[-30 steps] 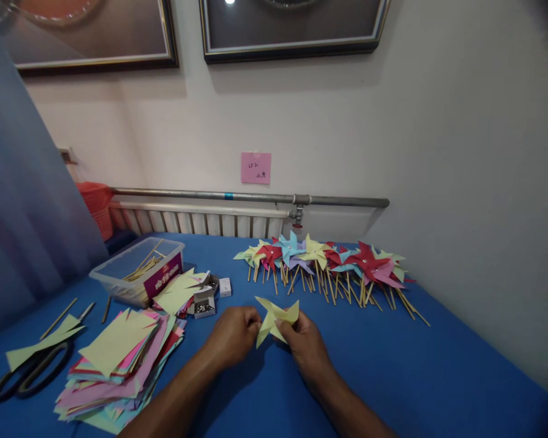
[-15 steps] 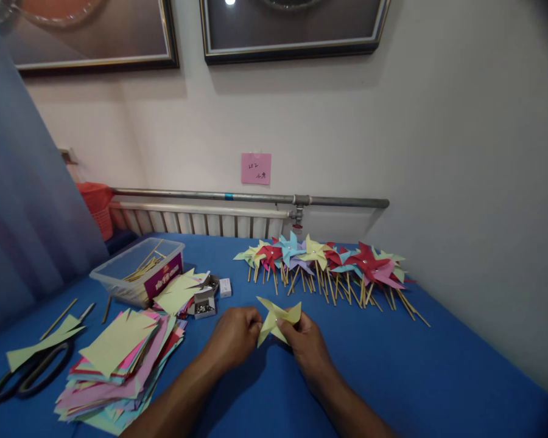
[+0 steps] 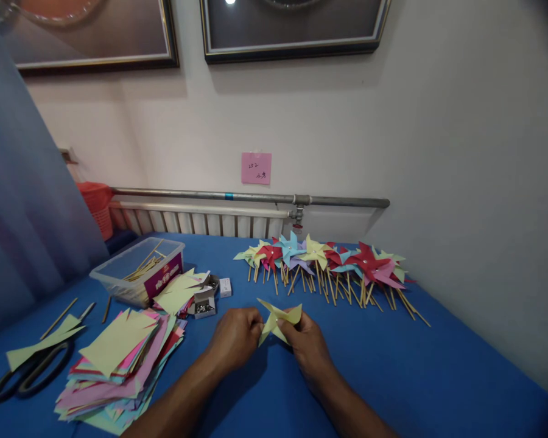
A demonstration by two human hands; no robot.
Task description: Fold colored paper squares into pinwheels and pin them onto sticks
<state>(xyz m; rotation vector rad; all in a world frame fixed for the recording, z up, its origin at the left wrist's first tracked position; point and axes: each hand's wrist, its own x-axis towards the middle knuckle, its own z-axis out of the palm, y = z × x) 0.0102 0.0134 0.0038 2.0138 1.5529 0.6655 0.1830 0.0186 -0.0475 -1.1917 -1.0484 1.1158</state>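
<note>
A yellow paper pinwheel (image 3: 272, 320) with a small pin at its middle is held above the blue table. My right hand (image 3: 307, 340) pinches it from the right, thumb pressed close to the centre. At its left edge, my left hand (image 3: 238, 334) is curled closed with fingertips drawn together; what lies inside those fingers is hidden. Left of the hands are small open boxes of metal pins (image 3: 204, 305) and a little white box (image 3: 225, 287).
Finished pinwheels on sticks (image 3: 317, 258) lie in a row at the back right. A stack of coloured paper (image 3: 114, 365), black-handled scissors (image 3: 45, 368) and a clear plastic tub (image 3: 119, 258) of sticks occupy the left. A pipe (image 3: 347, 202) runs along the wall behind.
The pinwheel has tilted and shifted very slightly between my hands. Both hands keep nearly the same place and grip.
</note>
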